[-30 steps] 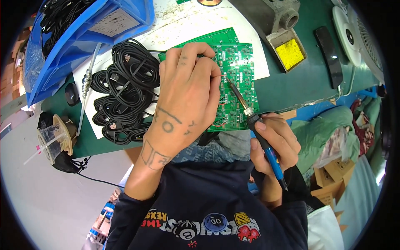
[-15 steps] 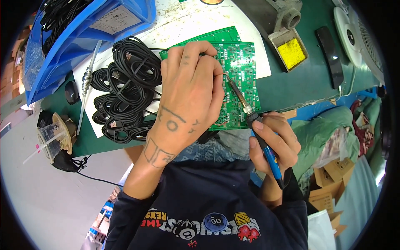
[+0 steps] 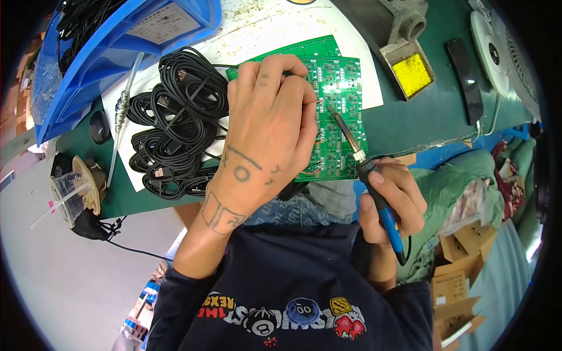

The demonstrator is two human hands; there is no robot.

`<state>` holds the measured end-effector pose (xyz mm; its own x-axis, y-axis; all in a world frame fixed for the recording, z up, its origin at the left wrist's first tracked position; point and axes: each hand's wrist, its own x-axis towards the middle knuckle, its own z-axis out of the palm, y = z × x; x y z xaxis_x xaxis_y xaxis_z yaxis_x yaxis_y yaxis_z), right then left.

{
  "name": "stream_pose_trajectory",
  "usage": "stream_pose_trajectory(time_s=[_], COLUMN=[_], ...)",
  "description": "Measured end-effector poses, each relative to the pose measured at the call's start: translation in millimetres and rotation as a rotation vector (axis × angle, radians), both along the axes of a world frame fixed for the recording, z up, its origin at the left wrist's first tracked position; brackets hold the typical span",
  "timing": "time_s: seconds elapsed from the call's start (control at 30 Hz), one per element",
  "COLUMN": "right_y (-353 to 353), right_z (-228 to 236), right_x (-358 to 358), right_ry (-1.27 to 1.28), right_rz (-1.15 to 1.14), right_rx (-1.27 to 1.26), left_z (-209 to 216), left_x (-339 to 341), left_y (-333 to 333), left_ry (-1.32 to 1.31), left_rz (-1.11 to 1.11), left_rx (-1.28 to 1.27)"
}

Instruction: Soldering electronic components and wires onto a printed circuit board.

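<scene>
My right hand grips a soldering iron with a blue and black handle. Its metal tip slants up and left over a green panel of circuit boards. Bent over the panel's left part, my left hand has its fingers curled in. A thin red wire shows beside the fingertips; what they pinch is hidden behind the hand. More short red wires run along the panel's lower left. Another green panel lies partly underneath.
Coiled black cables with metal plugs lie left of my left hand. Beyond them stands a blue bin. A solder wire holder leans nearby. To the right are a tray with yellow sponge, a black phone-like device and a white fan.
The soldering iron's tip has moved right and slightly down, away from my left fingertips, as my right hand shifted right. My left hand has hardly moved.
</scene>
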<state>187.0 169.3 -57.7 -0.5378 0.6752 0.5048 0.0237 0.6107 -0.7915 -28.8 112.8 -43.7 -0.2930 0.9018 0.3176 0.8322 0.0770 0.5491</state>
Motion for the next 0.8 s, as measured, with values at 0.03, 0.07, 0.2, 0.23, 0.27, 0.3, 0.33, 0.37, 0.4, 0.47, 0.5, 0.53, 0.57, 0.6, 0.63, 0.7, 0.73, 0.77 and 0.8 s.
stream_pose_trajectory(time_s=[0.03,0.07,0.2,0.23,0.27,0.3,0.33,0.37,0.4,0.47,0.5,0.53,0.57,0.6,0.63,0.7,0.73,0.77,0.8], right_y=[0.5,0.9,0.8,0.6,0.5,0.5,0.4,0.2,0.1,-0.1,-0.2,-0.3,-0.4,-0.5,-0.6,-0.7,-0.8,-0.9,-0.7], right_z=[-0.9,-1.6,-0.1,0.6,1.0,1.0,1.1,1.0,1.0,1.0,1.0,0.9,0.8,0.6,0.5,0.3,0.1,-0.1,-0.4], right_x=[-0.1,-0.2,-0.3,-0.3,-0.4,-0.1,-0.1,-0.1,-0.1,0.3,0.5,0.8,1.1,1.3,1.4,1.6,1.7,1.9,1.7], right_ry=[0.001,0.002,0.001,0.000,-0.001,-0.002,-0.003,-0.003,-0.002,-0.002,-0.004,-0.007,-0.009,-0.012,-0.011,-0.008,-0.006,-0.005,-0.004], right_rz=[0.005,0.010,0.004,-0.002,-0.008,-0.009,-0.011,-0.013,-0.014,-0.017,-0.020,-0.023,-0.026,-0.029,-0.029,-0.027,-0.026,-0.024,-0.025], right_rx=[0.008,0.016,0.013,0.007,0.001,0.002,0.002,0.002,0.002,0.002,0.003,0.004,0.005,0.006,0.005,0.001,-0.001,-0.003,-0.004], left_z=[0.3,0.6,1.8,2.2,2.7,2.6,2.4,2.3,2.4,3.5,5.3,7.2,8.7,9.0,9.1,8.8,8.6,8.3,8.6], left_x=[0.2,0.3,-0.5,-1.0,-1.6,-2.0,-3.0,-4.2,-5.3,-6.7,-7.1,-7.4,-7.6,-7.8,-8.0,-8.4,-8.4,-8.3,-8.4], left_y=[-0.1,-0.2,-0.5,-0.6,-0.7,-0.6,-0.6,-0.7,-0.8,-1.3,-1.7,-2.1,-2.3,-2.5,-2.7,-3.2,-3.4,-3.7,-3.6], left_ry=[-0.005,-0.010,-0.040,-0.053,-0.065,-0.067,-0.103,-0.139,-0.175,-0.211,-0.229,-0.246,-0.264,-0.282,-0.281,-0.306,-0.319,-0.332,-0.331], left_rz=[0.007,0.014,0.016,0.012,0.009,0.007,-0.003,-0.013,-0.024,-0.035,-0.031,-0.027,-0.024,-0.020,-0.020,-0.009,-0.003,0.003,0.003], left_rx=[-0.004,-0.007,-0.005,-0.001,0.002,0.003,0.017,0.030,0.044,0.057,0.054,0.050,0.047,0.043,0.042,0.043,0.043,0.044,0.043])
